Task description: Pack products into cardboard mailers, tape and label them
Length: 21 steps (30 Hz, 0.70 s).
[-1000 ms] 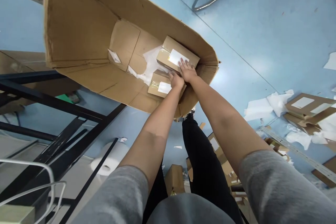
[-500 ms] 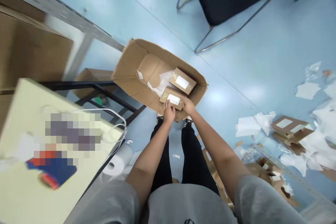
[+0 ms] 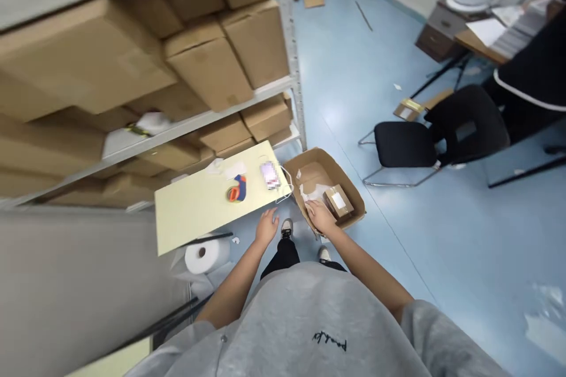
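Observation:
My left hand (image 3: 267,227) hangs by the front edge of the pale yellow table (image 3: 190,212), fingers apart and holding nothing. My right hand (image 3: 321,215) reaches over the near side of a large open cardboard carton (image 3: 319,160) on the floor, its fingers stretched out and no object visible in them. Inside the carton lies a small taped cardboard box (image 3: 339,201) with a white label, beside crumpled white paper (image 3: 315,193). Whether a second small box lies under my right hand is hidden.
A blue and orange tape dispenser (image 3: 237,188) and a pixelated item (image 3: 269,175) with a white cable lie on the table. Shelves of cardboard boxes (image 3: 212,65) stand behind. A white roll (image 3: 207,254) stands below, a black chair (image 3: 404,144) to the right.
The view has swung up and left, showing the shelves. My left hand has left the small labelled box and moved toward the table. My right hand has come off the box but stays over the carton.

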Available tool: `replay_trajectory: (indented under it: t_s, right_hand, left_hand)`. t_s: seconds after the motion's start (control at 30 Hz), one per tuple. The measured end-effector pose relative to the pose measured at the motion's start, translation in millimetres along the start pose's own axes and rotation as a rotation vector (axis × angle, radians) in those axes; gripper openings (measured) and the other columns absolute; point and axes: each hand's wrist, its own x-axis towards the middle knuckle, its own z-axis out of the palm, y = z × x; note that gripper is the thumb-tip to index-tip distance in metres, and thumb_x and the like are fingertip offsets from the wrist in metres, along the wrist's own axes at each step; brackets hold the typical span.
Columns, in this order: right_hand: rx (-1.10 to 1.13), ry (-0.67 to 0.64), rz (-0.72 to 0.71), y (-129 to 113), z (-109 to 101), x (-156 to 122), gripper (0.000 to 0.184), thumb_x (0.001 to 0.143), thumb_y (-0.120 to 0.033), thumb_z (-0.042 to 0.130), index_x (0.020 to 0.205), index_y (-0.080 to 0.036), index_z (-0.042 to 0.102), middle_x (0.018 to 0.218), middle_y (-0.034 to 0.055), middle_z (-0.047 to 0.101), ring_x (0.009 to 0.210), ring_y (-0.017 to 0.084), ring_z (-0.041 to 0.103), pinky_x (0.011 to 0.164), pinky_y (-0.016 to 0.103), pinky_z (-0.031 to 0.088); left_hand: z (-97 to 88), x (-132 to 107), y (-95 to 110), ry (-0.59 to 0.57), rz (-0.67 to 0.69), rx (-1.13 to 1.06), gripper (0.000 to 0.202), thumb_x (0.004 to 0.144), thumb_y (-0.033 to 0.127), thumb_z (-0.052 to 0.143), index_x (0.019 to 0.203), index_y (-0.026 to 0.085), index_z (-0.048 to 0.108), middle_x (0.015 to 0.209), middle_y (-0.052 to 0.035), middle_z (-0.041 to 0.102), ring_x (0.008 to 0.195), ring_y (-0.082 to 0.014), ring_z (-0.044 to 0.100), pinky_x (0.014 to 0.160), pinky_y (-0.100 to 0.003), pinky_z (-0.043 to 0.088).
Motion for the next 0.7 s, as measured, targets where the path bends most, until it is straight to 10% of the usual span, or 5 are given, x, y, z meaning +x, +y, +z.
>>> replay_trajectory:
  t_s: [0.27,0.7]
  right_hand:
    - [-0.166,-0.119,-0.427,-142.3,18.7,0.9,0.047,0.098,-0.013,0.054,0.143,-0.017,0.067,0.147,0.0149,0.067,0.142,0.027,0.058,0.124,0.046,0.042]
    - [-0.248,-0.443,-0.808,-347.6,245.8,-14.7,0.040,0.103,-0.019,0.054,0.140,-0.017,0.068,0.142,0.0137,0.070,0.136,0.027,0.062,0.120,0.041,0.044]
  left_hand:
    - [-73.5,-124.8,-92.0,0.336,-0.253,-0.015,0.041,0.100,0.026,0.052,0.136,0.017,0.069,0.149,-0.0165,0.065,0.144,-0.0295,0.057,0.124,-0.048,0.042]
    - [-170.4,-266.9,-288.9,0.573,-0.566,-0.068,0.044,0.103,0.028,0.051,0.142,0.016,0.065,0.147,-0.0178,0.064,0.140,-0.0322,0.057,0.119,-0.046,0.042]
